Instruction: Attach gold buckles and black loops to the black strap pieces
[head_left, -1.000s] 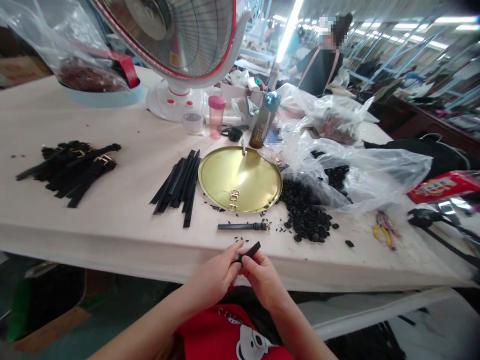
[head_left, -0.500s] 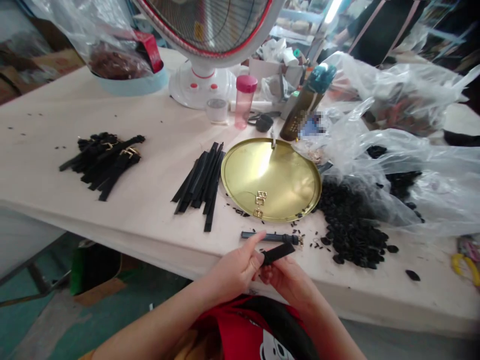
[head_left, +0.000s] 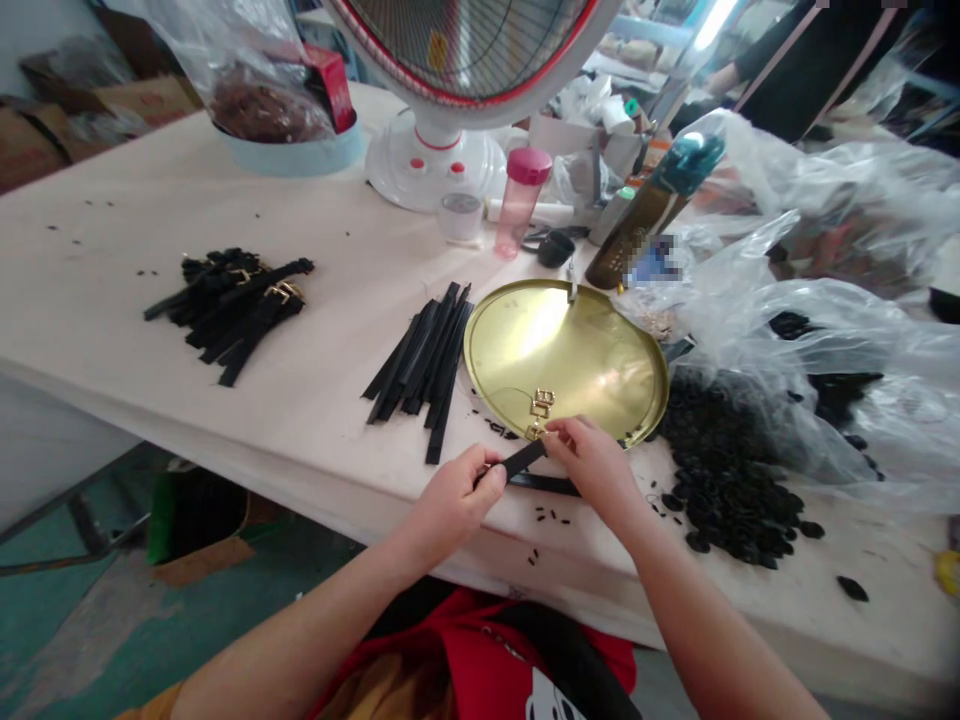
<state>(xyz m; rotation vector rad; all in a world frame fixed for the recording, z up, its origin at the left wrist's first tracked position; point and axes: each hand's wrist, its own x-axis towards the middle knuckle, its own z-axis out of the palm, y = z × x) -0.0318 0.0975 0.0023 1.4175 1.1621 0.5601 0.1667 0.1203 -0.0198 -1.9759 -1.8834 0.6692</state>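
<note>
A short black strap [head_left: 523, 460] is stretched between my hands above the table's front part. My left hand [head_left: 463, 492] is closed on its near end, thumb on top. The fingers of my right hand [head_left: 589, 462] are pinched at the strap's far end, beside the rim of a round gold tray [head_left: 600, 350]. Several small gold buckles [head_left: 541, 400] lie in the tray, close to those fingertips. Another black strap [head_left: 547, 484] rests on the table beneath my hands, its right end hidden by my right hand.
Loose black straps [head_left: 420, 360] lie left of the tray; buckled straps [head_left: 240, 310] are piled farther left. Black oval pieces [head_left: 735, 480] spill by plastic bags [head_left: 832, 300] at right. Behind stand a fan [head_left: 439, 165], a pink bottle [head_left: 519, 205] and a dark bottle [head_left: 645, 215].
My hands have moved apart and forward, and the held strap now spans between them. My right hand has reached the tray's near rim. The view has shifted slightly left.
</note>
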